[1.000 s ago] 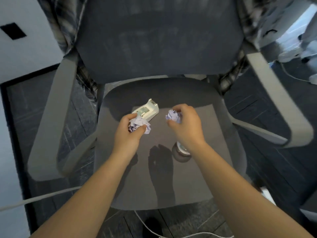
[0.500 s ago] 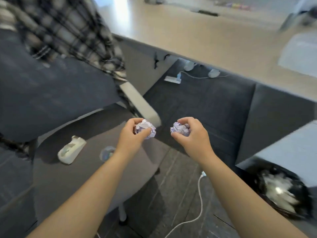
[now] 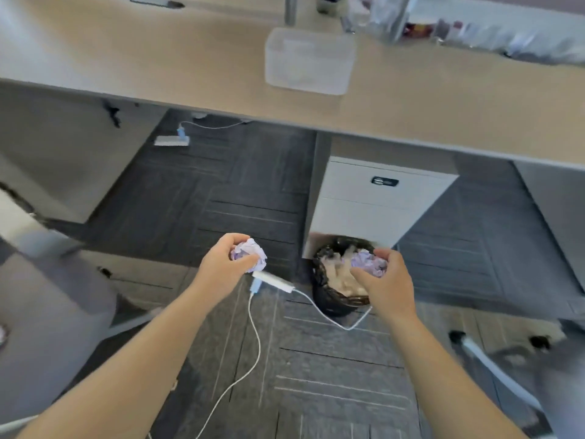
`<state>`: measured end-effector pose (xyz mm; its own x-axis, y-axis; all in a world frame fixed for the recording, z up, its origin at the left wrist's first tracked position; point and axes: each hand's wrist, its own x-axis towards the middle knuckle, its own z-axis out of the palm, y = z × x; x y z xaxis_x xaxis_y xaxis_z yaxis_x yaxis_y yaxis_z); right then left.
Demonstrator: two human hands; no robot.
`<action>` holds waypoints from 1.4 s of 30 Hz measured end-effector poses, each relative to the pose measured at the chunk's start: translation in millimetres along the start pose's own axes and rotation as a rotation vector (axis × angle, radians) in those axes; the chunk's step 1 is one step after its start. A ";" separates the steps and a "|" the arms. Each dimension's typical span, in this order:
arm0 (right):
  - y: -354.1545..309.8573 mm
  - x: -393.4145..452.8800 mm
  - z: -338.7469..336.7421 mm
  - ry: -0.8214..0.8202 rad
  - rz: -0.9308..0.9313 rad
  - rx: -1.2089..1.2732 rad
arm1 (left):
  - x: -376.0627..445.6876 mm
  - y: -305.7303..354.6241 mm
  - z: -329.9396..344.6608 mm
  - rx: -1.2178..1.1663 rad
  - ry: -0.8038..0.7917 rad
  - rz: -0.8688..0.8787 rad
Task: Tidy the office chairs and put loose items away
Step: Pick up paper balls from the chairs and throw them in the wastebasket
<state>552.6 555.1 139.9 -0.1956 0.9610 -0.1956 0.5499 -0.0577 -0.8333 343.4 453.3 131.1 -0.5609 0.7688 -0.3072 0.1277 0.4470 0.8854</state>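
- Left hand out over the dark carpet floor, fingers curled and pinching a crumpled paper ball; the wad shows pale lilac-white between thumb and fingertips.
- Right hand closed around a second paper wad, thumb below, fingers wrapped over its right side.
- The right hand and its wad sit directly over the open mouth of the waste bin; the left hand and its wad are to the left of the bin, apart from its rim.
- The bin is round, lined with a black bag, and already holds pale crumpled waste. It stands on the floor against the front lower corner of a white drawer pedestal.
- The pedestal sits under the front edge of the long beige desk, which runs across the top of the view.
- On the desktop, near the front edge, a translucent plastic box; blurred clutter lies along the desk's far right, too soft to identify.
- A white cable trails across the floor between the two forearms, joined to a small white adapter just below the left hand; its other run loops round the near side of the bin.
- A second white adapter with a cable lies on the floor far back under the desk.
- Grey chair seat at the left edge; part of another chair base at lower right, blurred.
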 end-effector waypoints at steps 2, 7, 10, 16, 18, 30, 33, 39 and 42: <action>25.4 9.3 -17.0 0.047 0.074 0.056 | 12.6 3.8 35.1 0.031 -0.062 -0.002; 81.2 41.4 -32.6 0.096 0.232 0.103 | 49.9 -6.0 114.1 0.117 -0.191 -0.015; 112.6 70.8 -28.2 0.103 0.278 0.136 | 84.2 -18.0 157.0 0.179 -0.282 -0.027; 185.8 144.2 -0.4 0.133 0.456 0.211 | 168.6 -57.0 252.9 0.298 -0.450 -0.101; 206.0 162.1 8.6 0.119 0.501 0.243 | 188.7 -72.5 281.2 0.332 -0.488 -0.125; 281.0 210.7 37.8 0.164 0.672 0.326 | 249.4 -121.7 362.7 0.420 -0.585 -0.246; 283.0 224.7 46.2 0.152 0.731 0.363 | 253.7 -123.3 355.5 0.428 -0.562 -0.270; 268.7 248.0 54.5 0.156 0.740 0.358 | 260.9 -107.4 340.3 0.416 -0.505 -0.194; 262.1 248.8 48.3 0.172 0.716 0.370 | 260.5 -93.4 336.9 0.419 -0.499 -0.168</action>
<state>608.8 766.0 -152.2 0.2445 0.6842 -0.6871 0.1850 -0.7285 -0.6595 460.9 765.9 -149.2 -0.1683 0.7478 -0.6422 0.4348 0.6410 0.6325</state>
